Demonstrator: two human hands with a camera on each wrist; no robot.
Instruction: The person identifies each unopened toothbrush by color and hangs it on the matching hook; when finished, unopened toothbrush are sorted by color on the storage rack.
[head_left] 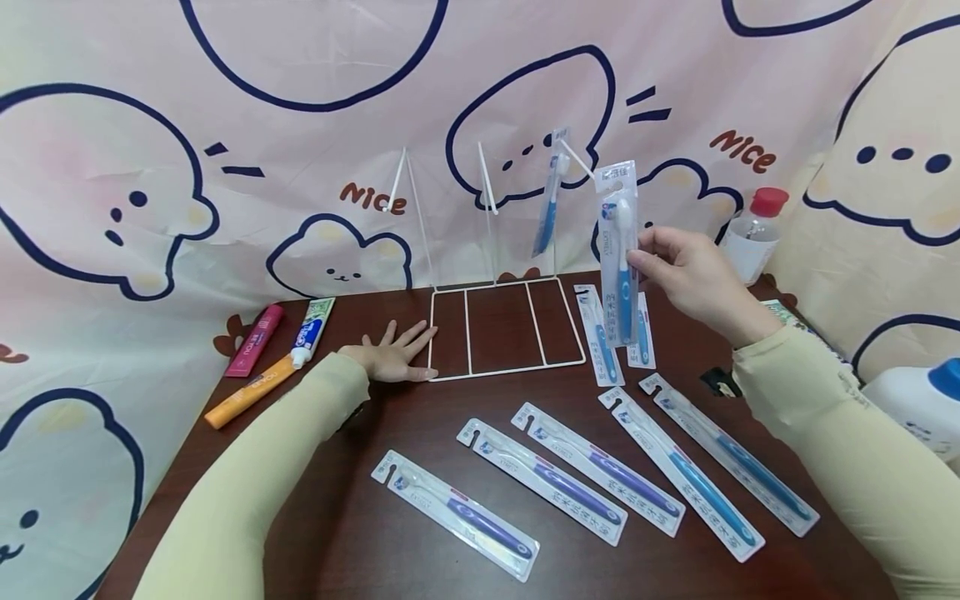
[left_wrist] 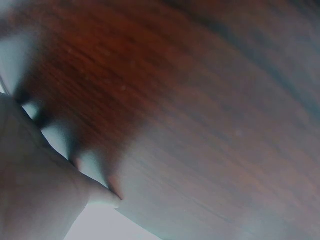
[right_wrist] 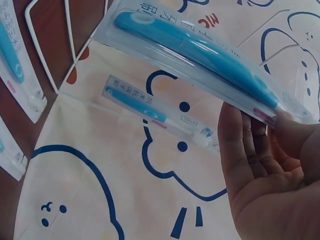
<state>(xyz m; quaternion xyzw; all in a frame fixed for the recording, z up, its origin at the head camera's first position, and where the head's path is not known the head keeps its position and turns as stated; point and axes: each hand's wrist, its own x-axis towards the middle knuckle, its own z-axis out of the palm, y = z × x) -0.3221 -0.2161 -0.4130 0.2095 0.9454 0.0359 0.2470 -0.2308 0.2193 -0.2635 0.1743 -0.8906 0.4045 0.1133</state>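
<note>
My right hand [head_left: 690,271] pinches the edge of a packaged blue toothbrush [head_left: 624,258] between thumb and fingers. It hangs upright in the air, its holed card end up, near the tip of the right hook of a white wire rack [head_left: 468,333]. In the right wrist view the thumb lies across the clear pack [right_wrist: 200,55]. Another packaged blue toothbrush [head_left: 551,200] hangs on that same hook, farther back. My left hand [head_left: 393,354] rests on the table with spread fingers, its thumb at the rack's front left corner. The left wrist view is mostly blurred tabletop [left_wrist: 165,100].
Three packaged purple toothbrushes [head_left: 540,479] and two blue ones [head_left: 682,467] lie in front. Two more blue packs [head_left: 600,342] lie right of the rack. Toothpaste tubes [head_left: 258,387] lie left. A red-capped bottle [head_left: 753,233] and a white blue-capped bottle [head_left: 915,404] stand right.
</note>
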